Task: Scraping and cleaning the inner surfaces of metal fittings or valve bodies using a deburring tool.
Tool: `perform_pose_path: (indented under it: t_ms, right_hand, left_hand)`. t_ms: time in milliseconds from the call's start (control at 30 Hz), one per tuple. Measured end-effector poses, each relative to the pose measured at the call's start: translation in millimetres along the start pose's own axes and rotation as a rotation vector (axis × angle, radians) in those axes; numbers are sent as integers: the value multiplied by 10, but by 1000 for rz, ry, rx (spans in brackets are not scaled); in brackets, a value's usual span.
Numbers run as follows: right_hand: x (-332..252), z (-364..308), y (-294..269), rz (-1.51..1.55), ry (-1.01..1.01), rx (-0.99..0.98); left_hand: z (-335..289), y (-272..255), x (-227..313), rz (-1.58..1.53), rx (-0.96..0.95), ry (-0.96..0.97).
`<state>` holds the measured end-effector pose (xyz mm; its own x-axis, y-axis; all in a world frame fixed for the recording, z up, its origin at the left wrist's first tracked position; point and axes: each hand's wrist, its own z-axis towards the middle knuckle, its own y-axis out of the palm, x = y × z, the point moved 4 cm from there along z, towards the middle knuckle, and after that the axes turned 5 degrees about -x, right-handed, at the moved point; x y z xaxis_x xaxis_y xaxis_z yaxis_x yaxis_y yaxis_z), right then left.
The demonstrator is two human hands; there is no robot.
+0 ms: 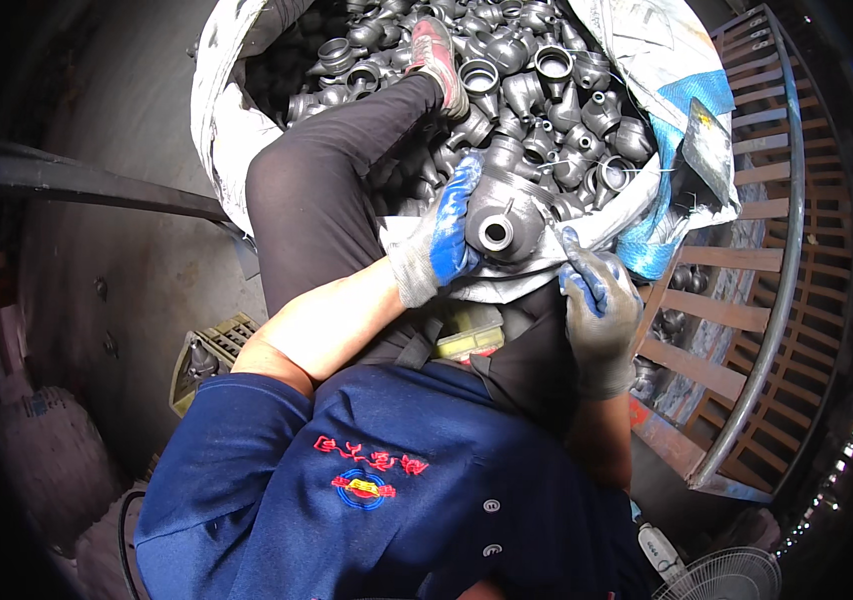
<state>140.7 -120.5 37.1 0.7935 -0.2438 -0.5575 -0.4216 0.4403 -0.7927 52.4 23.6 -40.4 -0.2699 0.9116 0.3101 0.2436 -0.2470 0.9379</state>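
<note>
Gloves cover both hands — the left hand (pixel 439 240) is wrapped around a grey cast metal fitting (pixel 503 215) held over the lap, beside the big white sack (pixel 222 110) of similar castings. The right hand (pixel 597 300) is curled just beside it; whether it pinches anything cannot be told.

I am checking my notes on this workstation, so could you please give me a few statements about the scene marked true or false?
1. The left hand grips a dark grey metal casting with a round opening. True.
2. Both hands are bare. False: both wear grey gloves with blue coating.
3. The right hand holds a thin pointed tool at the casting's edge. True, though the tool is too small to identify.
4. The big white sack is filled with wooden blocks. False: it holds many similar grey castings.
5. A metal railing stands on the person's right. True.
</note>
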Motion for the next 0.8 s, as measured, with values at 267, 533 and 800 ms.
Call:
perform_pose_path:
  t_ms: [267,533,800]
  right_hand:
    - [19,-8,-11,120,72,-76]
    - [-85,1,-33,23,-45,39]
    - [-142,-12,25,-166,-128,99]
  left_hand:
    - [73,-149,-38,-73,39,-5]
    - [57,-137,-88,-86,17,-42]
    - [5,-13,16,38,51,-2]
